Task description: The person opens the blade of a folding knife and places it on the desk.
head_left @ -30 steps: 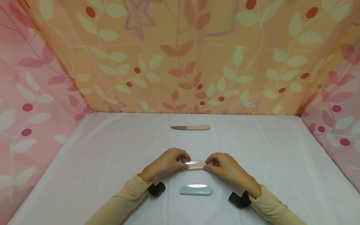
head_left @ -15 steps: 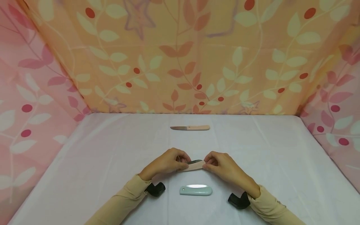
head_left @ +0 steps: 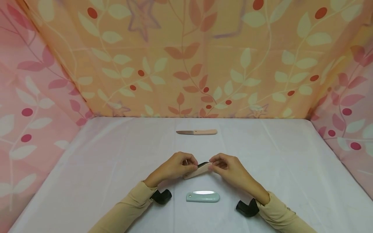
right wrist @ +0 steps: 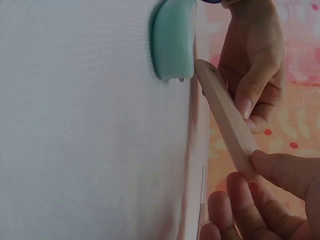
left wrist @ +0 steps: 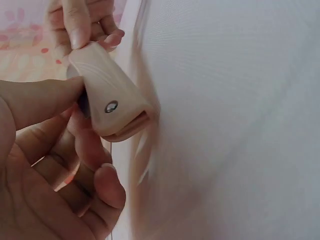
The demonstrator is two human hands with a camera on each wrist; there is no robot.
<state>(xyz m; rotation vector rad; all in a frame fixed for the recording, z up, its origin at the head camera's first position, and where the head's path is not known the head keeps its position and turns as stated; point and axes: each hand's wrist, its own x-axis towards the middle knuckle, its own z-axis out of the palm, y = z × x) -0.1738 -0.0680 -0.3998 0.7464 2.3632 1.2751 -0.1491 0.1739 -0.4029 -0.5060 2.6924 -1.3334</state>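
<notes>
Both hands hold a beige folding knife (head_left: 199,171) above the middle of the white table, its blade folded in and its right end tilted up. My left hand (head_left: 176,166) pinches the blade's exposed edge; in the left wrist view its thumb lies beside the handle (left wrist: 110,95), near the rivet. With thumb and fingertips, my right hand (head_left: 233,170) grips the handle's other end, as the right wrist view also shows on the handle (right wrist: 227,120). Nearer to me lies a pale green folding knife (head_left: 203,197), folded, its shiny blade edge along the top.
Toward the back of the white-covered table (head_left: 131,139) lies a second beige knife (head_left: 205,132), unfolded with its blade pointing left. Floral cloth walls (head_left: 186,64) enclose the back and both sides. Black wrist cameras hang below both sleeves.
The held knife's right end has risen, so it tilts more, and its blade now looks dark rather than bright. My right hand has moved slightly up. The other two knives stay put.
</notes>
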